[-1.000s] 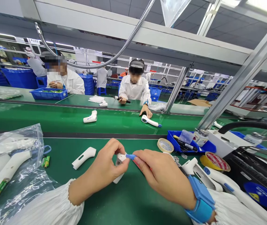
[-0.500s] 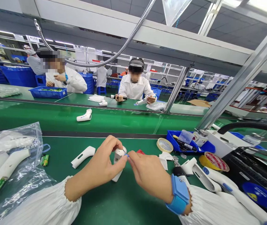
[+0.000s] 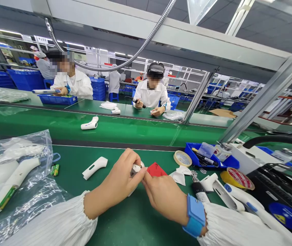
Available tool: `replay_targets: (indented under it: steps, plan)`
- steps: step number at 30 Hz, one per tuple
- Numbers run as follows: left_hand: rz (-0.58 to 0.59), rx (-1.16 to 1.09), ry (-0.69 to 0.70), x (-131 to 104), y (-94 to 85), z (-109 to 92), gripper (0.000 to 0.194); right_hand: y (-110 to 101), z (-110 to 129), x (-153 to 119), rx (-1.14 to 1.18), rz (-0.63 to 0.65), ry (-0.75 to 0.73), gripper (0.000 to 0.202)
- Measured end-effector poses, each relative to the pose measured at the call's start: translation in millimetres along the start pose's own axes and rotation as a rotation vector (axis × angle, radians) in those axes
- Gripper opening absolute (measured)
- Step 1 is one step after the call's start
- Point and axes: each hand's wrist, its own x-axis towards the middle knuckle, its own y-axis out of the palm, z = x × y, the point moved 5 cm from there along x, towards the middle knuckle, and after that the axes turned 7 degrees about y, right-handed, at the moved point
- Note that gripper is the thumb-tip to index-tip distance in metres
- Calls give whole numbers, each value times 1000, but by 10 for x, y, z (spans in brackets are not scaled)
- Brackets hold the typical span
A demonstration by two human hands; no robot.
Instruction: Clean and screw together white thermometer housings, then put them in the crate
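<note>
My left hand [image 3: 117, 181] is wrapped round a small white plastic part [image 3: 137, 168] above the green bench, and its fingers cover most of it. Close against it, my right hand [image 3: 165, 193] has its thumb and fingertips pinched together at the part's right side; whatever they pinch is hidden. A red square piece [image 3: 156, 169] lies just behind my right hand. To the left of my left hand rests a curved white shell with a slot [image 3: 95, 167].
Clear bags of white parts [image 3: 15, 171] and green batteries [image 3: 55, 169] are at left. Right: tape roll [image 3: 182, 158], blue tray [image 3: 212, 163], yellow tape [image 3: 238, 178], white shells [image 3: 225, 194], black device [image 3: 284, 194]. Two people sit across the belt [image 3: 135, 131].
The view has shifted slightly. My hands stay together at the white part, and more of the red piece shows. Across the belt, the left person's hand has lowered to the tray with a white device.
</note>
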Motion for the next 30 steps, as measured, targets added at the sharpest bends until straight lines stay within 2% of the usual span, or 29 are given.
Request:
replay_targets:
  steps: [3, 7, 10, 12, 17, 23, 30]
  plan:
    - [29, -63, 5, 8, -31, 16, 9, -86, -62, -55, 63, 20, 18, 24]
    - [164, -272, -4, 29, -100, 90, 14, -357, -259, -115, 155, 42, 25, 31]
    - [293, -508, -36, 34, -105, 134, 23, -534, -366, -66, 255, 1, -58, 34]
    - [338, -610, -33, 33, -103, 135, 26, -580, -372, 12, 275, -37, -141, 32]
    - [384, -728, -45, 10, -89, 125, 28, -522, -268, 220, 229, -47, -338, 34]
    - [445, -850, -102, 11, -57, 192, 29, -381, -242, 330, 236, -6, -517, 38]
    - [496, -859, -135, 41, -70, 328, 27, -10, -231, 443, 360, 120, -538, 42]
